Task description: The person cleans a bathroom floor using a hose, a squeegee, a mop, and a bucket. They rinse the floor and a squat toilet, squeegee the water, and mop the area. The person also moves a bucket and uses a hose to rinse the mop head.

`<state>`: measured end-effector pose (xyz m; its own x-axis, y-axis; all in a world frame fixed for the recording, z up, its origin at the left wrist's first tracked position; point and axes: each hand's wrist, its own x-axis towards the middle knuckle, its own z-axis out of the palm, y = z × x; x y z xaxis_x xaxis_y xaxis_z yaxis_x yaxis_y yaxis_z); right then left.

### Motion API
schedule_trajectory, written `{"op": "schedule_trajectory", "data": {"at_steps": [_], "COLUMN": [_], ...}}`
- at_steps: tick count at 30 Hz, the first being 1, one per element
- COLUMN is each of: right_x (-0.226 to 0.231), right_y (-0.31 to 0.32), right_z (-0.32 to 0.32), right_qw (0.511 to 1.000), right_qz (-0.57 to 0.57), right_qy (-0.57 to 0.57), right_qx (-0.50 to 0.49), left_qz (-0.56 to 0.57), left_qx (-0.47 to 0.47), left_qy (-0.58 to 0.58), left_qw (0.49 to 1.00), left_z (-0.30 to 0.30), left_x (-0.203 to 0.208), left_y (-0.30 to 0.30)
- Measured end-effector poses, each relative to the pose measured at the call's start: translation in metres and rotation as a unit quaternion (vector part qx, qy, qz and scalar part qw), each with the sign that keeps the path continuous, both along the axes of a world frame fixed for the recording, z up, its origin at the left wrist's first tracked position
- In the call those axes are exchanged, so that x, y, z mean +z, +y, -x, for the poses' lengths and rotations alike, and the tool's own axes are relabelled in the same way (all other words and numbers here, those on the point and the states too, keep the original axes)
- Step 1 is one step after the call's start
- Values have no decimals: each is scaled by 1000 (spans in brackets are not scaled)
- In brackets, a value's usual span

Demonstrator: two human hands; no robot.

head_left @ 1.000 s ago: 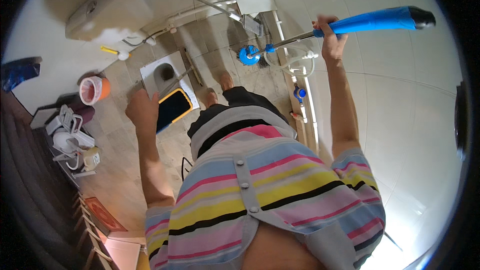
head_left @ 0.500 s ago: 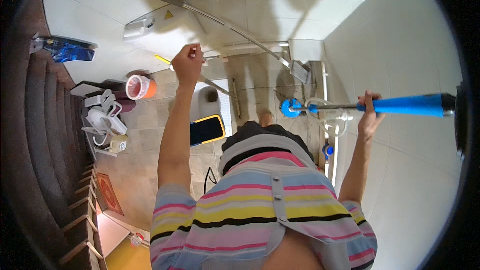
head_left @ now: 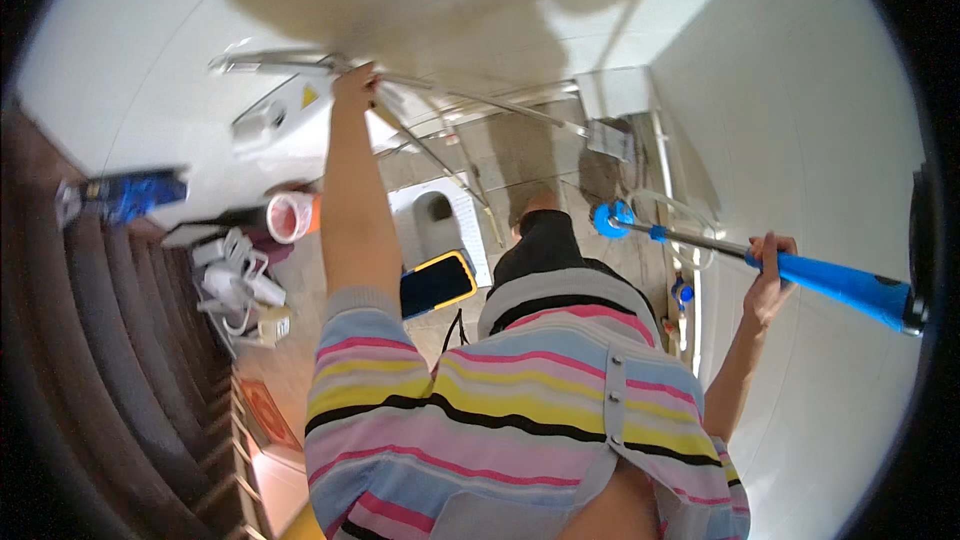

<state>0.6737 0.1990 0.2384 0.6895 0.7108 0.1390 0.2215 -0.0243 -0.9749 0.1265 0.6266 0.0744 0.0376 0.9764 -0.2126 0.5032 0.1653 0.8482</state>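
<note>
In the upper left-centre, my left hand point(head_left: 355, 87) is closed around a thin metal pole point(head_left: 425, 148) that slants down toward the floor. A second long pole point(head_left: 480, 100) passes close by it, with a flat grey head point(head_left: 608, 140) at its lower right end; blur hides how the two cross at my fingers. At the right, my right hand point(head_left: 770, 280) grips the blue handle point(head_left: 845, 290) of a long-handled mop. Its round blue head point(head_left: 612, 219) is in front of my legs.
A squat toilet point(head_left: 470, 225) is set in the tiled floor, partly behind a phone point(head_left: 438, 285) with a yellow-edged case. A white cistern point(head_left: 265, 125) is on the far wall. A bin point(head_left: 290, 216) and white plastic items point(head_left: 235, 285) stand left. Pipes with a blue valve point(head_left: 683, 292) run along the right wall.
My left hand has moved up and left, to the poles by the wall. The left end of the long pole has come down. The mop in my right hand tilts lower at its handle end.
</note>
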Motion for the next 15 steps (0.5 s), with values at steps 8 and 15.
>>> {"op": "schedule_trajectory", "data": {"at_steps": [8,15], "right_x": [8,9], "right_y": [8,17], "right_z": [-1,9], "right_qw": [992,986], "right_qz": [9,-2], "right_qy": [-7,-1], "right_qx": [-126,-165], "left_qz": [134,-98], "left_qx": [333,192], "left_qy": [-233,-162], "left_qw": [904,963], "left_z": [-56,-150], "left_x": [21,90], "left_y": [21,-66]}}
